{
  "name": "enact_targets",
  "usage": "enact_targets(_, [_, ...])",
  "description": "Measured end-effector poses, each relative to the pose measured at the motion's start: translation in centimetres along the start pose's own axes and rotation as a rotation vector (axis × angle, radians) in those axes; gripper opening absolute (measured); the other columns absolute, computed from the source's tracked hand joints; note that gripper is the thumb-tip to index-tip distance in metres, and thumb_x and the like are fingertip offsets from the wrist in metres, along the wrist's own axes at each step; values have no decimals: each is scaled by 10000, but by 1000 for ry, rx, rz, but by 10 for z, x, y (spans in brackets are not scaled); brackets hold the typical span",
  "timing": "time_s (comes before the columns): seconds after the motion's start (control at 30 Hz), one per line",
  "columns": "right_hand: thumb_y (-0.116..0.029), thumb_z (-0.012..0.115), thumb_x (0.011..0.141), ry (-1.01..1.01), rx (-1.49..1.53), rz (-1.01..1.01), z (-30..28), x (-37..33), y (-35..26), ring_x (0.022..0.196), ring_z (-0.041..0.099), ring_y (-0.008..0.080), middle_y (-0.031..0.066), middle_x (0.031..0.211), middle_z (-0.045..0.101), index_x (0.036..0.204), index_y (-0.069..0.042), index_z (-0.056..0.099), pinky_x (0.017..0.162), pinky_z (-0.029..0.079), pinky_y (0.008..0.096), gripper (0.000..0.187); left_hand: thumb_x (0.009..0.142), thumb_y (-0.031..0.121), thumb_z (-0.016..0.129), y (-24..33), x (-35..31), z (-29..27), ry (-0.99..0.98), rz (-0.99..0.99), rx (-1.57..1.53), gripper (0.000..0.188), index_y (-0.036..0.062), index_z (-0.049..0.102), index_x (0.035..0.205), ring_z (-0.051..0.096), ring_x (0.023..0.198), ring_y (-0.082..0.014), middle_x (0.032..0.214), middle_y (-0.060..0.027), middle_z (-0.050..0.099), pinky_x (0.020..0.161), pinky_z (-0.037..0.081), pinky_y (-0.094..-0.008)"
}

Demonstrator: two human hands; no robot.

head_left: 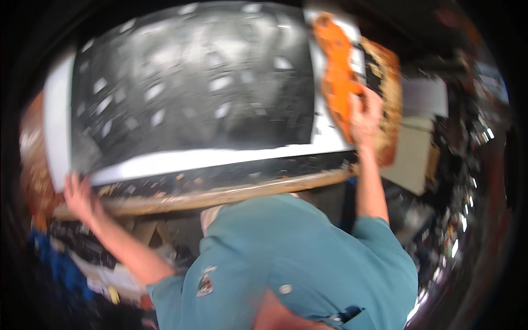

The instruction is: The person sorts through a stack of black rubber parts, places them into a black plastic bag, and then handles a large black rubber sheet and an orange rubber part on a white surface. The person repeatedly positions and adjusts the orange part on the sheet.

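A large black sheet (192, 82) with scattered light patches lies on a white sheet (214, 161) on the workbench. My left hand (81, 198) is at the near left corner of the white sheet, its fingers apart and touching the edge; the picture is blurred there. Along the right side lies a long orange piece (336, 66) with a wavy outline, whose material I cannot tell. My right hand (366, 116) has its fingers bent round the near right edge of this orange piece.
The bench's worn wooden front edge (220, 199) runs close to my body. At right, its brown surface (389, 93) is patchy. A pale box-like thing (408, 151) stands beyond it. Blue material (60, 261) and clutter lie low at left; several blurred items fill the far right.
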State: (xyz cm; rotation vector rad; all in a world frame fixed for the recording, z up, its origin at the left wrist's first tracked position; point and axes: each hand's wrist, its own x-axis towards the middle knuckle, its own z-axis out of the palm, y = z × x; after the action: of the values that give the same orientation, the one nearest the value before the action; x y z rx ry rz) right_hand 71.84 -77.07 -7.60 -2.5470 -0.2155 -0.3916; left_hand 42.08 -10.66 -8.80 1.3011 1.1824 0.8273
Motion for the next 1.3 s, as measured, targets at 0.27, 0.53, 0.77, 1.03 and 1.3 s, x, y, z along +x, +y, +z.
enact_targets(0.27, [-41, 677, 998, -68, 394, -253, 29, 15, -124, 921, 674, 167, 93, 1083, 701, 1137, 6, 713, 813, 540, 288, 150, 972, 74, 731, -3, -35, 37, -313, -222, -350, 144, 23, 697, 1102, 741, 919, -207, 1059, -109, 748, 753, 640, -345])
enact_targets(0.53, [-12, 769, 864, -441, 846, -838, 149, -22, -349, 868, 691, 286, 153, 1012, 709, 1093, 6, 705, 762, 557, 357, 239, 1018, 42, 625, 15, -44, 41, -451, -293, -589, 215, -41, 676, 1209, 690, 1158, -252, 1251, -145, 715, 1033, 556, -414])
enact_targets(0.77, [-234, 810, 874, -417, 671, -880, 227, -48, -434, 1032, 670, 308, 159, 1129, 700, 1213, 43, 684, 945, 514, 412, 456, 1066, 151, 498, 28, -52, 66, -622, -571, -879, 481, -120, 451, 1461, 567, 1328, -365, 1447, -258, 568, 1162, 446, -509])
enact_targets(1.03, [-358, 616, 1081, -741, 1085, 165, 237, -26, -421, 758, 580, 53, -31, 888, 711, 1038, -54, 754, 685, 454, 244, 337, 1123, 183, 428, 38, -47, 56, -742, -429, -537, 456, -153, 486, 1426, 598, 1320, -366, 1420, -277, 591, 1152, 468, -474])
enact_targets(1.3, [-283, 667, 1046, -260, 1752, 805, 201, 58, -343, 857, 619, 175, 42, 1031, 675, 1083, -108, 660, 613, 467, 273, 179, 1118, 211, 511, 23, -44, 36, -592, -467, -586, 381, -103, 611, 1311, 726, 1096, -307, 1247, -258, 705, 929, 605, -408])
